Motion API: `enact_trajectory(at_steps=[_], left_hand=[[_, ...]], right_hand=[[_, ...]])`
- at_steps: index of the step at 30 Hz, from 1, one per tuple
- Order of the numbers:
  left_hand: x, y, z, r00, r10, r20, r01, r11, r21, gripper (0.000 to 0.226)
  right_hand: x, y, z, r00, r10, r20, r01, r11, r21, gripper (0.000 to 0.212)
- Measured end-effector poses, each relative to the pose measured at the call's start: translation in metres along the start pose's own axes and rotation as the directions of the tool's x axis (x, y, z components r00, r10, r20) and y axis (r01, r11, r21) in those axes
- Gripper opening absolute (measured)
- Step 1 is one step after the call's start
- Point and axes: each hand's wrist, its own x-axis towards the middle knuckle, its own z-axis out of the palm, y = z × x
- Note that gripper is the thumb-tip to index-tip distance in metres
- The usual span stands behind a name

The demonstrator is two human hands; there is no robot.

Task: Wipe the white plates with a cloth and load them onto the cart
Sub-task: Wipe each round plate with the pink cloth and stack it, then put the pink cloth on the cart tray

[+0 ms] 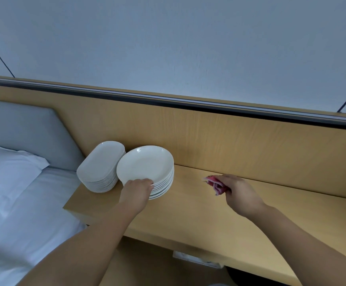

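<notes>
The left hand [137, 189] held the near edge of the top plate [145, 164], with its fingers curled on the rim. That plate was on a pile of round white plates [162, 187] at the far left end of the wooden desk [209, 215], and it looked a little tipped. Just to the left of that pile, almost touching it, was a pile of long white plates [99, 170] with round corners. The right hand [241, 193] was over the middle of the desk, well apart from the plates. It squeezed a bunched-up pink cloth [216, 185], which stuck out on its left side. A wooden wall [219, 137] stood behind the desk. To the left of the desk was a bed [33, 213] with white sheets, a white pillow [7, 168] and a grey headboard [23, 131].
</notes>
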Motion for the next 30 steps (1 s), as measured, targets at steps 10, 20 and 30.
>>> enact_trajectory(at_steps=[10,20,30], left_hand=[[0.02,0.063,-0.013,0.991,-0.108,0.074,0.119,0.979,-0.165,0.045],[0.052,0.289,-0.042,0.834,0.344,0.431,0.252,0.457,-0.853,0.028],[-0.012,0.398,-0.048,0.417,0.826,0.379,0.234,0.306,-0.923,0.03]], right_hand=[[-0.027,0.023,-0.033,0.999,0.05,-0.009,-0.049,0.996,0.077,0.076],[-0.108,0.035,-0.107,0.871,0.37,-0.322,-0.261,0.905,0.335,0.079],[-0.228,-0.028,-0.078,0.405,0.692,-0.598,-0.477,0.718,0.507,0.064]])
